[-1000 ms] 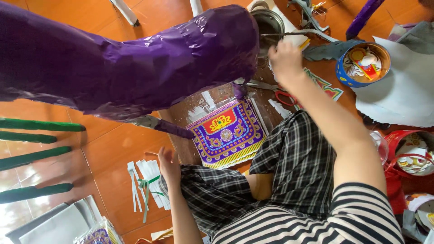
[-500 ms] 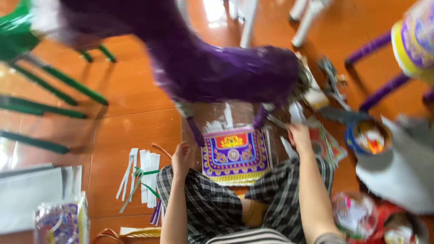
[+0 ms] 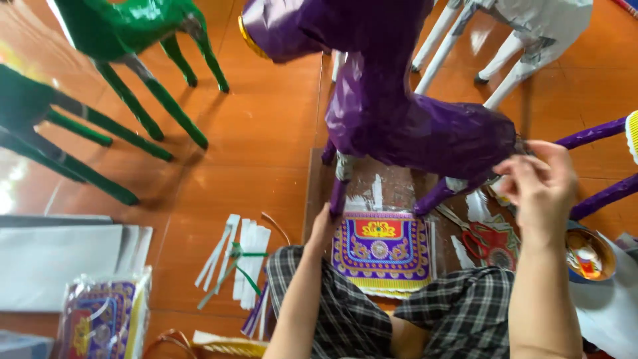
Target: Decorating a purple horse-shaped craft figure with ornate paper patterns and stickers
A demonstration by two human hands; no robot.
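A purple paper horse [image 3: 412,126] stands on a brown board [image 3: 392,186] in front of my crossed legs in checked trousers. My left hand [image 3: 323,225] grips the bottom of its front leg. My right hand [image 3: 539,186] is raised at the horse's rear, with its fingers bunched against the purple rump. A purple, red and gold patterned paper panel [image 3: 380,249] lies flat on the board under the horse's belly, between my two arms.
Red scissors [image 3: 482,239] and a bowl of scraps [image 3: 588,252] lie at the right. Two green paper horses [image 3: 133,26] [image 3: 40,119], a silver one [image 3: 525,26] and other purple legs [image 3: 598,133] stand around. White strips [image 3: 242,259], silver sheets [image 3: 60,259] and a packet of panels [image 3: 100,319] lie at the left.
My view has swung up, so the horse now shows standing upright. My right hand came back from the far tools to the horse's rear. My left hand moved up onto the front leg.
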